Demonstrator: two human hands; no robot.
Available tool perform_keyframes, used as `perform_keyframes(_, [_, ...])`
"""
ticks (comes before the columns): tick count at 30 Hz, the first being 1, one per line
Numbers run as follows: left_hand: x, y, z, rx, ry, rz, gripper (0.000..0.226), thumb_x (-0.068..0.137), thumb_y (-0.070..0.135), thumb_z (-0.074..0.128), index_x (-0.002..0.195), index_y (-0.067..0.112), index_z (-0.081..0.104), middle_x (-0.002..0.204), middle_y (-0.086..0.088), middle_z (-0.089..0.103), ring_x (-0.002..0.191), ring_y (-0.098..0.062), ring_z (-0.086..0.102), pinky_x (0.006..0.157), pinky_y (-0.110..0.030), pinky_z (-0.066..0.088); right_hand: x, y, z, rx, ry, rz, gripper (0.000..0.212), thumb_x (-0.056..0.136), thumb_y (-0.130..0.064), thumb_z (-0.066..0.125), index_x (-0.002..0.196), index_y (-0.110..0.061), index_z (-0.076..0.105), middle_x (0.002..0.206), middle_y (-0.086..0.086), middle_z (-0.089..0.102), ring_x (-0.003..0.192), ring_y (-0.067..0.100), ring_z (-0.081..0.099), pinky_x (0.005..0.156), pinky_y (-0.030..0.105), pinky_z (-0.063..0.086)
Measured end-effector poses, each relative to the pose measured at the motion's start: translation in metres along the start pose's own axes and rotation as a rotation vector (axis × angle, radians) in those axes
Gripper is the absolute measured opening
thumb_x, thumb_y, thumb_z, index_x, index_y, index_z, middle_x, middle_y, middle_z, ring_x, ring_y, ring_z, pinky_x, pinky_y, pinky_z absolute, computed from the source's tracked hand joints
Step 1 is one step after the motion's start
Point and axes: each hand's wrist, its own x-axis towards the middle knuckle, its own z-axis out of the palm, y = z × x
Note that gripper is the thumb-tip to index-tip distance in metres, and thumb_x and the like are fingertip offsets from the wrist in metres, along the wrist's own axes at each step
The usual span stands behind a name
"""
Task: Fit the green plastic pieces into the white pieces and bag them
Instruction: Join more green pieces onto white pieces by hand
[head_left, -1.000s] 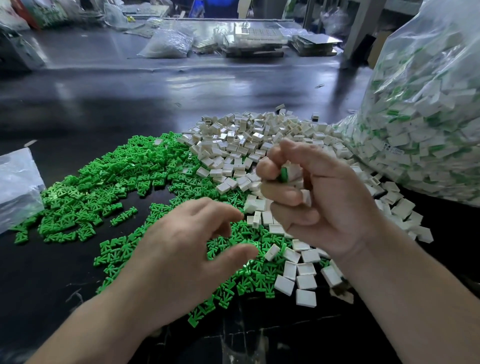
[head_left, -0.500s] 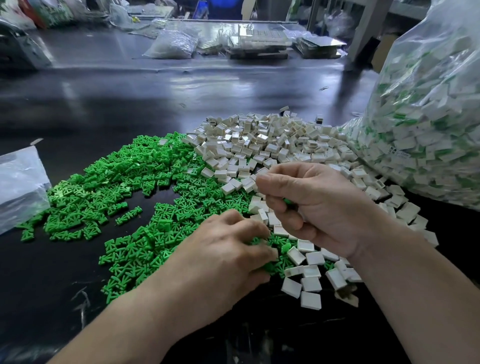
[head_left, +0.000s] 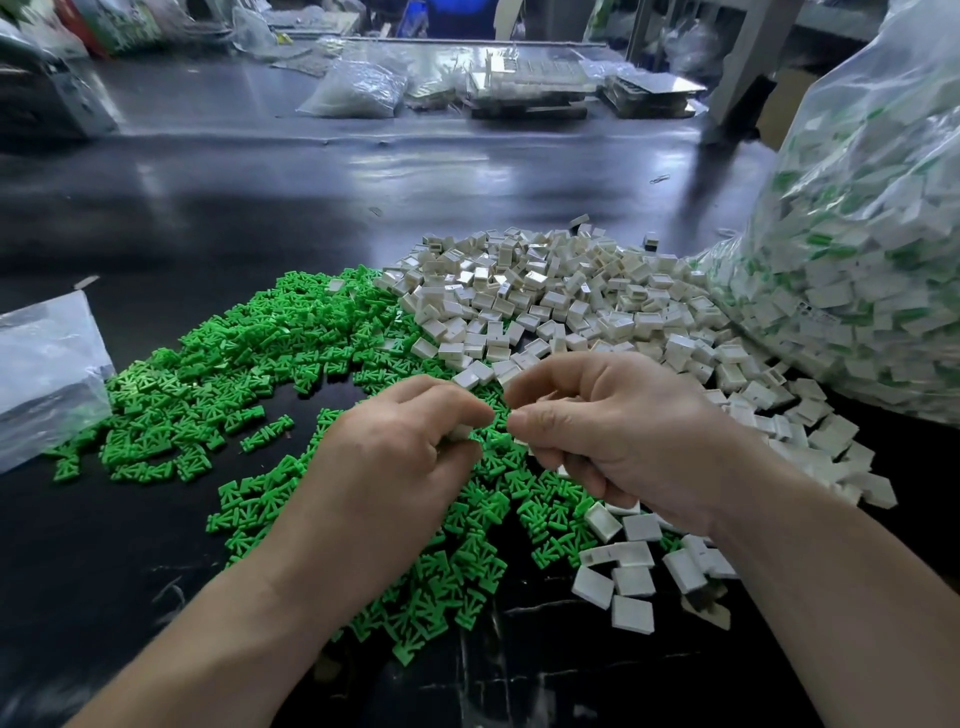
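We see both hands meet above the near right part of the green pile (head_left: 234, 364), fingertips almost touching. The left hand (head_left: 395, 467) has its fingers curled and pinches a white piece (head_left: 460, 431) between thumb and fingertips. Only a corner of it shows, so we cannot tell its long axis or which way its opening faces. The right hand (head_left: 623, 431) is curled too, thumb pressed toward the forefinger, and we cannot tell whether it holds anything.

The green pile lies on the black table (head_left: 260, 208) as a band that runs from the far left toward the near right, under the hands. Its pieces point every way. One green piece (head_left: 267, 432) sits apart in the gap inside the band, its long axis running near-left to far-right.

The white pile (head_left: 545, 301) touches the green pile's far right edge and trails down its right side. Beyond the white pile, a big bag (head_left: 872, 260) holds white and green pieces. Left of the green pile lies a small bag (head_left: 41, 374).
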Motion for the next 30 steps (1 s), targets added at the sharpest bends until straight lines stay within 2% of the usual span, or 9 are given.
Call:
perform_keyframes(5, [-0.001, 0.008, 0.000, -0.108, 0.072, 0.036, 0.027, 0.084, 0.010, 0.075, 0.105, 0.026, 0.071, 0.101, 0.018, 0.066, 0.093, 0.000, 0.063, 0.074, -0.012, 0.048, 0.000, 0.001, 0.009, -0.058, -0.023, -0.011, 0.018, 0.085, -0.042, 0.076, 0.102, -0.035, 0.073, 0.069, -0.004, 0.067, 0.045, 0.006, 0.049, 0.039, 0.018, 0.037])
perform_keyframes(7, [-0.002, 0.010, -0.001, -0.139, 0.096, 0.029, 0.029, 0.086, 0.015, 0.071, 0.109, 0.031, 0.068, 0.100, 0.020, 0.065, 0.091, 0.003, 0.062, 0.071, -0.008, 0.047, 0.000, 0.001, 0.010, -0.048, -0.009, -0.008, 0.016, 0.088, -0.039, 0.075, 0.103, -0.033, 0.073, 0.069, -0.004, 0.067, 0.046, 0.006, 0.049, 0.039, 0.017, 0.037])
perform_keyframes(11, [-0.003, 0.010, -0.002, -0.132, 0.102, 0.031, 0.041, 0.084, 0.009, 0.075, 0.115, 0.033, 0.065, 0.102, 0.021, 0.064, 0.092, 0.006, 0.061, 0.074, -0.005, 0.046, -0.003, 0.000, 0.015, -0.034, 0.007, -0.041, 0.014, 0.087, -0.043, 0.076, 0.096, -0.032, 0.074, 0.068, -0.005, 0.066, 0.047, 0.005, 0.051, 0.039, 0.016, 0.037])
perform_keyframes(16, [-0.002, 0.014, -0.004, 0.011, 0.054, 0.167, 0.047, 0.082, 0.012, 0.069, 0.124, 0.032, 0.059, 0.110, 0.017, 0.059, 0.095, 0.006, 0.056, 0.079, -0.001, 0.040, 0.000, 0.003, 0.022, -0.013, 0.052, -0.076, 0.019, 0.086, -0.045, 0.076, 0.088, -0.027, 0.074, 0.062, -0.007, 0.062, 0.044, 0.006, 0.051, 0.038, 0.016, 0.037])
perform_keyframes(19, [-0.005, 0.016, -0.003, 0.048, 0.015, 0.197, 0.050, 0.082, 0.010, 0.069, 0.129, 0.025, 0.060, 0.119, 0.010, 0.056, 0.095, 0.005, 0.051, 0.081, 0.003, 0.035, -0.001, 0.003, 0.027, -0.052, 0.025, -0.087, 0.029, 0.073, -0.056, 0.071, 0.083, -0.029, 0.075, 0.058, -0.008, 0.057, 0.043, 0.007, 0.050, 0.038, 0.018, 0.036])
perform_keyframes(21, [-0.006, 0.018, -0.003, 0.040, 0.020, 0.199, 0.047, 0.083, 0.011, 0.066, 0.129, 0.023, 0.062, 0.120, 0.010, 0.056, 0.094, 0.006, 0.052, 0.081, 0.003, 0.035, 0.000, 0.003, 0.027, -0.030, 0.027, -0.052, 0.019, 0.075, -0.046, 0.070, 0.072, -0.027, 0.072, 0.057, -0.007, 0.056, 0.042, 0.009, 0.047, 0.036, 0.019, 0.034])
perform_keyframes(24, [-0.009, 0.019, -0.007, -0.158, 0.074, 0.027, 0.039, 0.085, 0.012, 0.071, 0.119, 0.030, 0.067, 0.105, 0.015, 0.064, 0.088, 0.000, 0.064, 0.077, -0.006, 0.046, 0.003, 0.001, 0.022, 0.185, 0.015, 0.032, 0.016, 0.086, -0.024, 0.065, 0.071, -0.026, 0.070, 0.060, -0.001, 0.057, 0.040, 0.011, 0.042, 0.036, 0.017, 0.029])
perform_keyframes(27, [-0.009, 0.015, -0.014, -0.602, 0.046, -0.347, 0.039, 0.077, 0.013, 0.079, 0.107, 0.037, 0.072, 0.092, 0.006, 0.073, 0.082, -0.006, 0.069, 0.073, -0.014, 0.052, 0.004, -0.001, 0.014, 0.413, -0.048, 0.080, 0.014, 0.078, -0.024, 0.061, 0.084, -0.023, 0.073, 0.066, 0.004, 0.059, 0.042, 0.012, 0.043, 0.035, 0.016, 0.030])
perform_keyframes(30, [-0.005, 0.011, -0.016, -0.912, 0.028, -0.516, 0.040, 0.056, 0.020, 0.081, 0.095, 0.025, 0.078, 0.095, 0.000, 0.075, 0.091, -0.015, 0.071, 0.082, -0.028, 0.052, 0.005, -0.001, 0.014, 0.562, -0.138, 0.126, 0.021, 0.078, -0.023, 0.056, 0.093, -0.019, 0.070, 0.068, 0.004, 0.058, 0.042, 0.012, 0.044, 0.034, 0.016, 0.031])
